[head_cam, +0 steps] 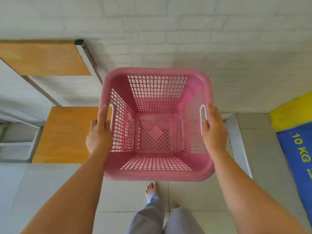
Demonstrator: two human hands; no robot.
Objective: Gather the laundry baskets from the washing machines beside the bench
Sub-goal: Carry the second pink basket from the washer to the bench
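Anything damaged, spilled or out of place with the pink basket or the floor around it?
Nothing stands out. The pink basket is empty and looks intact, held level by the left hand and right hand at its side handles. The tiled floor shows no spill.

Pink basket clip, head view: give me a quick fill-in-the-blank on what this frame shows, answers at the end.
1. The pink basket is held by ____ hands, the left hand and the right hand.
2. Inside, the basket holds ____.
3. The wooden bench lies to the person's ____.
4. The blue panel at the right edge reads "10 ____".

Missing words: two; nothing; left; KG
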